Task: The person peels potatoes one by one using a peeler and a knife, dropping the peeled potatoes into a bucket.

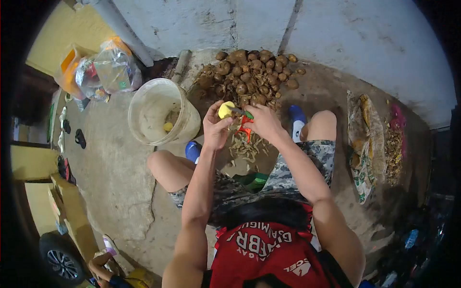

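Note:
My left hand (216,126) is closed around a peeled yellow potato (225,109), held up in front of the knees. From the right, my right hand (264,122) grips a small knife (248,114) with a green handle, its dark blade against or very near the potato. An orange-red plastic piece (246,128) shows just under the right fingers; whether the hand also holds it I cannot tell. Below both hands, peelings (249,148) are scattered on the floor. A heap of brown unpeeled potatoes (247,74) lies just beyond them.
A whitish bucket (188,126) stands left of the hands, a yellow potato (168,126) inside. Plastic bags (117,69) sit at the back left. Sacks (362,144) lie to the right. A wall (345,43) closes off the back. Another person's arm (99,266) shows at lower left.

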Motion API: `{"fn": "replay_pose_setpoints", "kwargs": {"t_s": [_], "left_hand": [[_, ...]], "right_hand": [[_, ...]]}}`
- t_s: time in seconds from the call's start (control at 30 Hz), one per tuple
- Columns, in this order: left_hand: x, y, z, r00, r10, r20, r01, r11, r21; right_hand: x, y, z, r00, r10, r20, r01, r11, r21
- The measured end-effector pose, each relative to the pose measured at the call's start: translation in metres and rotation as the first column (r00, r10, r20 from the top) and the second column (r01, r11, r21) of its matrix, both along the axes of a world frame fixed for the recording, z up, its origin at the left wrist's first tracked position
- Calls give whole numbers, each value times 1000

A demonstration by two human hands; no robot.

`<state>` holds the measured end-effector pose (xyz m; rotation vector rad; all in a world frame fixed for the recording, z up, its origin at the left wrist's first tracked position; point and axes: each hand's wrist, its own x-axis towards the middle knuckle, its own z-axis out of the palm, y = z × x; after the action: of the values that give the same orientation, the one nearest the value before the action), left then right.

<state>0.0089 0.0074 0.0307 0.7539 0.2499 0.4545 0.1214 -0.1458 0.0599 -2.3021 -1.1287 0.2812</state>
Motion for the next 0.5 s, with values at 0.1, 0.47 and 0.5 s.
{"fn": "replay_pose_setpoints", "kwargs": {"t_s": [0.1, 0.47, 0.5], "left_hand": [[0, 0, -2, 999, -15, -34, 17, 999, 32], [-5, -5, -6, 1000, -17, -16, 19, 996, 86], [1, -2, -3, 999, -20, 28, 17, 996, 88]], "right_hand": [[-13, 1, 19, 998, 24, -50, -28, 997, -78], [17, 0, -17, 997, -78, 28, 81, 988, -134], [23, 1, -13, 996, -79, 40, 84, 989, -124]]}}
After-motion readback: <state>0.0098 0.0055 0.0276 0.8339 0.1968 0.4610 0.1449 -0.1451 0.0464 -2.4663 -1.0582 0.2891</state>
